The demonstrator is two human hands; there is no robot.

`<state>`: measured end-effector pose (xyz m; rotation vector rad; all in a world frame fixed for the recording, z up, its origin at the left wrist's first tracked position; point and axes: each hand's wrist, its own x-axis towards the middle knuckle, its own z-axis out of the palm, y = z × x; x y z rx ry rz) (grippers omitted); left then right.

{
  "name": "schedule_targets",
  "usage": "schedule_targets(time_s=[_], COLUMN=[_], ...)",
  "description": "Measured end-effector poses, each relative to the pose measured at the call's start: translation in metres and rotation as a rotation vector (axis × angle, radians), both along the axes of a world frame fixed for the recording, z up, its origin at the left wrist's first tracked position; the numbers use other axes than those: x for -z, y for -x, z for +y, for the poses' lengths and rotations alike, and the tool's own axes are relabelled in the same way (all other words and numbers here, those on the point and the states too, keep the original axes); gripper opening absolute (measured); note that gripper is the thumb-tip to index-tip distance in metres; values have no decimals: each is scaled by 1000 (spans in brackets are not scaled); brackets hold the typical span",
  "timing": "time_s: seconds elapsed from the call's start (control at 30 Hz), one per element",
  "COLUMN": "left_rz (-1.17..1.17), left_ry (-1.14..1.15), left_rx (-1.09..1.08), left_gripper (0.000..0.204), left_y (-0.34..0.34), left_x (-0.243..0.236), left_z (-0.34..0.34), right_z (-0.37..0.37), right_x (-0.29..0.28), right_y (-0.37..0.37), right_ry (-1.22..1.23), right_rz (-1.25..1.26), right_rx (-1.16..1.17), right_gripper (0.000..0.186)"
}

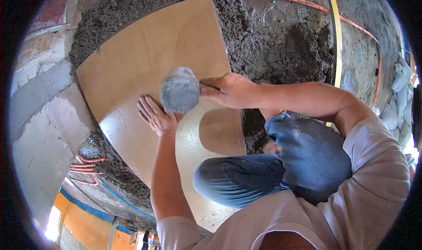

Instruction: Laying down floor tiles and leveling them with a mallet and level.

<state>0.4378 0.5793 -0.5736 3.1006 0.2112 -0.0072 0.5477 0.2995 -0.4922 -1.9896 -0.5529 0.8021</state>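
Note:
A large tan panel with a glossy surface [154, 43] lies on rough, wet-looking grey mortar [285, 48]. My left hand [156, 116] rests flat on the panel with its fingers spread. My right hand [228, 89] grips a mallet by its handle, which is mostly hidden in my fingers. The mallet's round grey head [180, 89], slightly blurred, is over the panel beside my left hand and partly covers it. I cannot tell whether the head touches the panel. My bent knee in blue jeans [237, 179] is over the panel's lower right part.
A long yellow straightedge [337, 43] and orange conduits [299, 4] run along the right and top. More orange tubes [88, 171] and a blue pipe [123, 201] lie at lower left. A broken plastered wall edge [48, 131] borders the left; whitish sacks [395, 109] are stacked at far right.

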Motion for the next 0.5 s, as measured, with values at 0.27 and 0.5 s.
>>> schedule_targets(time_s=[0.27, 0.5], left_rz=[-14, -15], left_ry=[-15, -1], left_rx=[-7, -1], left_gripper=[72, 71], left_y=[3, -2], left_x=[0, 1], left_z=[1, -5], right_z=[58, 76], right_x=[-36, 2], right_y=[-60, -94], right_ry=[76, 38], right_rz=[196, 28], right_rx=[37, 131], right_gripper=[48, 43])
